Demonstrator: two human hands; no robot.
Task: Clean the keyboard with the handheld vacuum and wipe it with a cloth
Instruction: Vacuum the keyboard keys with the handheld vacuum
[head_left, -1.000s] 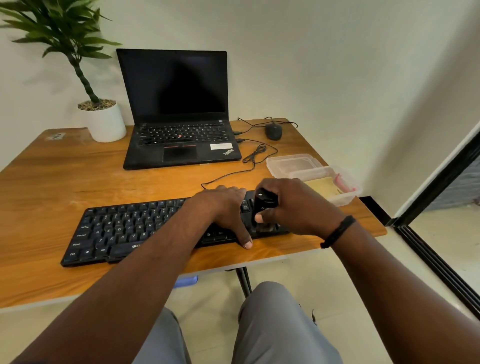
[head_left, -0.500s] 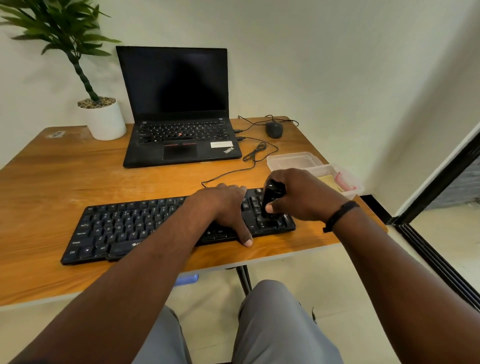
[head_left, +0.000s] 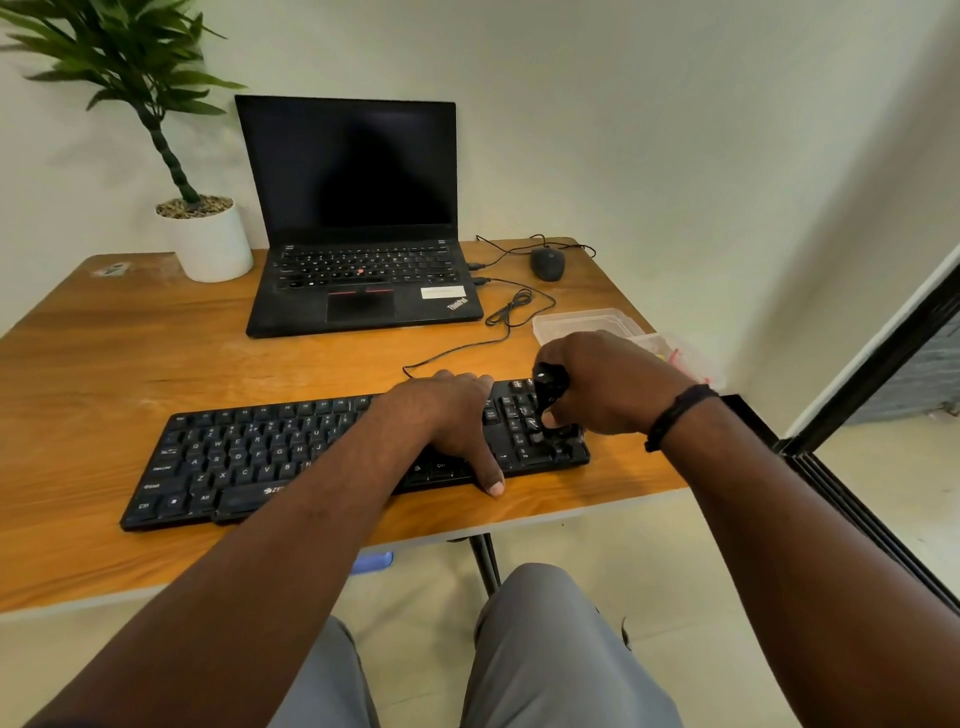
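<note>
Laptop (head_left: 358, 249) reads ThinkPad; keyboard (head_left: 249, 457) logo half-hidden.

The counter (head_left: 130, 353) is orange-brown wood with streaky grain. On it, near the front edge, lies a black keyboard (head_left: 249, 457) with pale legends; the handheld vacuum (head_left: 549, 387) is black too. The black laptop (head_left: 358, 218) (red dot among its keys) sits toward the far edge, beside a white pot (head_left: 213, 244) of green leaves.
</note>
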